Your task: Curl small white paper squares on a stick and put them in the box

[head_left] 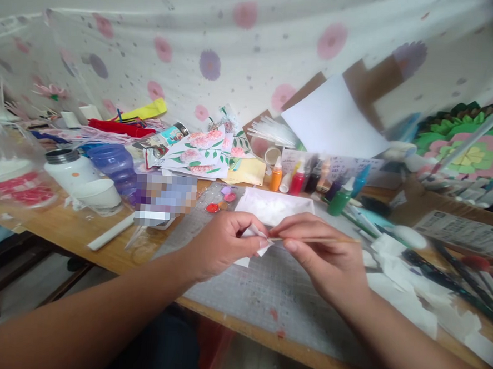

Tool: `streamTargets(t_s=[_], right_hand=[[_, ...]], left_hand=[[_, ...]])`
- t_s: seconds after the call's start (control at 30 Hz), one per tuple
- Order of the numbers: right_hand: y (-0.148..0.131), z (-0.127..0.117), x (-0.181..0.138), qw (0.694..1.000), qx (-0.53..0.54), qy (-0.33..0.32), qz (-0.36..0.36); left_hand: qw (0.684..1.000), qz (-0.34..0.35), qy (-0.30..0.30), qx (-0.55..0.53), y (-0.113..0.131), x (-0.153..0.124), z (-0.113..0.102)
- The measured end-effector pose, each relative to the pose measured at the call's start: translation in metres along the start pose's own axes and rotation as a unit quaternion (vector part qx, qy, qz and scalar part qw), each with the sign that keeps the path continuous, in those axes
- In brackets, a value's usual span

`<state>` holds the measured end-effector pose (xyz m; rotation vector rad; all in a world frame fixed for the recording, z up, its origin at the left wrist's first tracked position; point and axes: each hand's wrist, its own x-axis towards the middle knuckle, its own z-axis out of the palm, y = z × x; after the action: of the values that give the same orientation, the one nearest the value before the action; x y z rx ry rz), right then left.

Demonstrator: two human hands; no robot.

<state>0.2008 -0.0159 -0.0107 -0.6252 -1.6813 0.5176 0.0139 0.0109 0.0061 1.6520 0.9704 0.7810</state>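
My left hand (pixel 222 243) is closed in a pinch on a small piece of white tissue paper (pixel 254 245), held just above a grey cutting mat (pixel 260 291). My right hand (pixel 323 253) is closed on a thin wooden stick (pixel 310 239) that lies level, its left tip touching the white paper at my left fingertips. Both hands meet over the middle of the mat. Just behind them lies a flat white sheet of tissue (pixel 274 207).
A wooden table (pixel 80 230) holds small paint bottles (pixel 297 182), a white jar (pixel 70 169), a purple bottle (pixel 116 165), a white cup (pixel 99 195), flower-painted cards (pixel 207 148), red petals (pixel 213 207), pens and paper scraps (pixel 407 294) at right. A flowered cloth (pixel 213 49) hangs behind.
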Motion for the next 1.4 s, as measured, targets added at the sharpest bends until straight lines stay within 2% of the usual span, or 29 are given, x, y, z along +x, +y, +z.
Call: streamTargets(t_s=[0.73, 1.4], right_hand=[[-0.0015, 0.0002, -0.0005, 1.000, -0.013, -0.024, -0.007], [-0.0028, 0.0005, 0.0002, 0.999, -0.027, -0.008, -0.017]], left_hand=[[0.999, -0.024, -0.043, -0.004, -0.0020, 0.0002, -0.0001], [0.997, -0.033, -0.056, -0.042, -0.0020, -0.0017, -0.0015]])
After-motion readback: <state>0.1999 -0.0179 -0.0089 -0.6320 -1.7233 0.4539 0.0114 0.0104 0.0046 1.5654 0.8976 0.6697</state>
